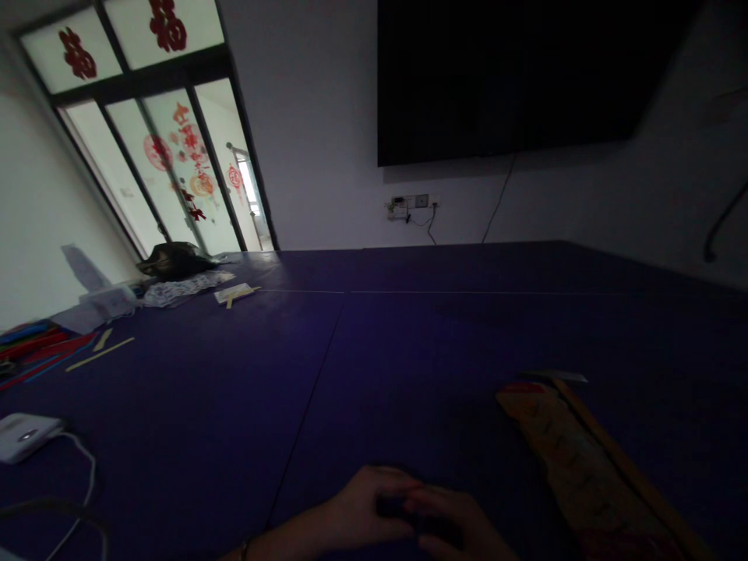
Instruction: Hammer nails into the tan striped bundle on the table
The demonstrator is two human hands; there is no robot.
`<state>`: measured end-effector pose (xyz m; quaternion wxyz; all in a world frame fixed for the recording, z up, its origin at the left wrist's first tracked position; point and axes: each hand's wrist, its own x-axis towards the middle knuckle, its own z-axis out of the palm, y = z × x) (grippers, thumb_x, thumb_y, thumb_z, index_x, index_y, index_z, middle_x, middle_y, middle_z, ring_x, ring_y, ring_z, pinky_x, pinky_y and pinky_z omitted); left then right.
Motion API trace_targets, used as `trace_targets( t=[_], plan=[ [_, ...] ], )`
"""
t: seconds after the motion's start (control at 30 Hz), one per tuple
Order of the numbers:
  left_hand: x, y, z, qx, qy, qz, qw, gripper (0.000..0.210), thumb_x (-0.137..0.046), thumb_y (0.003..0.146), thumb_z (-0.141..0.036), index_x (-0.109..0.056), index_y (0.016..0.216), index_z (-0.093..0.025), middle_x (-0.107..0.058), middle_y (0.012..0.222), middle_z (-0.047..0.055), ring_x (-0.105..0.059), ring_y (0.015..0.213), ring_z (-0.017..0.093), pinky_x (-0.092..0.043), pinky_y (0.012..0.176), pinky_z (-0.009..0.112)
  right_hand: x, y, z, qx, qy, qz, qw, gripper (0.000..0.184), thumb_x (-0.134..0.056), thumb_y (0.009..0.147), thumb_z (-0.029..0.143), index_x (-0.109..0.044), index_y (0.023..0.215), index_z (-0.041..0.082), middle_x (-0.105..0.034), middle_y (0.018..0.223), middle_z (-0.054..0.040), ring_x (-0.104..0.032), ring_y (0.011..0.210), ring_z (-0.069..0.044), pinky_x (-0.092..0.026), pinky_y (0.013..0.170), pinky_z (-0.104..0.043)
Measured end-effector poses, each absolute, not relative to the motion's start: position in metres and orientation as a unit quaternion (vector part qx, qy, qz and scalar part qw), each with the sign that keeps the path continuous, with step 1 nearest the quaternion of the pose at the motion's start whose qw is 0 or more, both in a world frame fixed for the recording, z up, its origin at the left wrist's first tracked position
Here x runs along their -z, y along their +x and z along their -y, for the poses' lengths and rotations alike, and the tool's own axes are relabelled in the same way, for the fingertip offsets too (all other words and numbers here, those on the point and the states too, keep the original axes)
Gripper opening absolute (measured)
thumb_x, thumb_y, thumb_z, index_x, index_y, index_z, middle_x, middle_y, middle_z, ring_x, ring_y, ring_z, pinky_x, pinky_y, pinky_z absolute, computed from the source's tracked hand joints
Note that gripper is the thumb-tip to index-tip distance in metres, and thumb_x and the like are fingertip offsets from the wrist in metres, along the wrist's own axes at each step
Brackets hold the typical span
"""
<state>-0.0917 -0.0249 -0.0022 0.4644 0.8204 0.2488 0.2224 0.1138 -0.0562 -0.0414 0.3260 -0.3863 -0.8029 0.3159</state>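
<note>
Head view showed my two hands together at the near edge of the dark blue worktop (409,343). My left hand (365,506) and my right hand (461,530) met with their fingers curled around a small dark thing (397,508) between them; the light was too dim for me to tell what it was, or which hand truly gripped it. A thin band sat on my left wrist (244,548).

Just to the right of my hands, a long paper strip (576,460) with faint printed marks lay on the worktop, running from the near right corner away toward the middle. A thin wooden stick (619,460) lay along its right side, touching it or nearly so. A small pale slip (555,376) rested at the far end of the strip.

At the near left edge sat a small white box (23,436) with a white cable (87,475) curling from it. Farther along the left edge lay coloured strips (40,351) in red and blue and two pale sticks (99,354). Toward the far left corner were a white packet (108,300), a patterned sheet (181,290), a dark bag (172,259) and a small card (234,294). A dark screen (514,78) hung on the wall beyond the far edge.
</note>
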Motion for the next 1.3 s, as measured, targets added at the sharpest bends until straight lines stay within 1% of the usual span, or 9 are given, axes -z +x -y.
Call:
trace_targets(
  t=[0.23,0.37,0.57,0.8,0.9,1.03,1.13,1.3],
  plan=[
    [0.002,-0.092,0.024,-0.218,0.819,-0.242,0.472,0.026,-0.062,0.076,-0.028,-0.063,0.100,-0.018,-0.063,0.095,0.003,-0.057,0.091,0.017,-0.043,0.083,0.028,0.046,0.113,0.056,-0.302,-0.399,0.806,0.315,0.035,-0.060,0.077,0.043,-0.067,0.106,0.024,-0.070,0.103,-0.0124,-0.065,0.097,-0.027,-0.053,0.083,-0.039],
    [0.001,-0.092,0.025,-0.211,0.816,-0.254,0.475,0.028,-0.062,0.077,-0.029,-0.062,0.102,-0.019,-0.063,0.097,0.003,-0.057,0.093,0.018,-0.043,0.084,0.030,0.044,0.113,0.057,-0.299,-0.394,0.807,0.324,0.035,-0.059,0.078,0.043,-0.067,0.107,0.025,-0.071,0.103,-0.0118,-0.066,0.096,-0.025,-0.053,0.082,-0.038],
    [0.002,-0.091,0.026,-0.238,0.808,-0.244,0.481,0.028,-0.063,0.075,-0.025,-0.062,0.102,-0.019,-0.063,0.096,0.003,-0.058,0.092,0.018,-0.043,0.082,0.028,0.043,0.114,0.057,-0.292,-0.392,0.811,0.322,0.037,-0.057,0.080,0.044,-0.066,0.107,0.022,-0.070,0.103,-0.0145,-0.065,0.097,-0.026,-0.053,0.083,-0.039],
    [0.003,-0.092,0.025,-0.238,0.809,-0.243,0.479,0.028,-0.063,0.074,-0.021,-0.062,0.102,-0.018,-0.063,0.096,0.003,-0.057,0.091,0.017,-0.043,0.082,0.026,0.041,0.112,0.057,-0.316,-0.384,0.804,0.327,0.034,-0.057,0.080,0.042,-0.066,0.108,0.026,-0.070,0.104,-0.0111,-0.064,0.098,-0.025,-0.052,0.085,-0.037],
    [0.001,-0.092,0.025,-0.230,0.810,-0.249,0.478,0.027,-0.064,0.073,-0.021,-0.063,0.100,-0.019,-0.063,0.095,0.002,-0.057,0.090,0.017,-0.043,0.082,0.027,0.039,0.112,0.057,-0.316,-0.399,0.800,0.318,0.036,-0.059,0.078,0.044,-0.067,0.108,0.025,-0.070,0.105,-0.0119,-0.064,0.099,-0.026,-0.052,0.085,-0.038],
    [0.001,-0.091,0.025,-0.220,0.814,-0.259,0.470,0.028,-0.064,0.074,-0.026,-0.063,0.100,-0.019,-0.064,0.095,0.003,-0.058,0.091,0.018,-0.044,0.083,0.029,0.036,0.112,0.058,-0.322,-0.408,0.797,0.309,0.037,-0.058,0.078,0.046,-0.068,0.106,0.024,-0.070,0.104,-0.0128,-0.064,0.099,-0.027,-0.051,0.085,-0.038],
    [0.002,-0.091,0.026,-0.229,0.813,-0.255,0.471,0.027,-0.063,0.074,-0.024,-0.063,0.101,-0.018,-0.064,0.095,0.003,-0.058,0.090,0.018,-0.044,0.082,0.028,0.038,0.112,0.058,-0.331,-0.410,0.790,0.313,0.035,-0.058,0.078,0.045,-0.068,0.105,0.026,-0.070,0.104,-0.0117,-0.065,0.098,-0.025,-0.052,0.084,-0.038],
    [-0.001,-0.091,0.026,-0.224,0.819,-0.242,0.469,0.028,-0.062,0.076,-0.023,-0.063,0.103,-0.018,-0.064,0.097,0.003,-0.058,0.092,0.018,-0.043,0.083,0.028,0.047,0.113,0.056,-0.319,-0.399,0.798,0.320,0.038,-0.059,0.077,0.046,-0.067,0.107,0.024,-0.070,0.104,-0.0127,-0.064,0.098,-0.026,-0.052,0.083,-0.040]
  ],
)
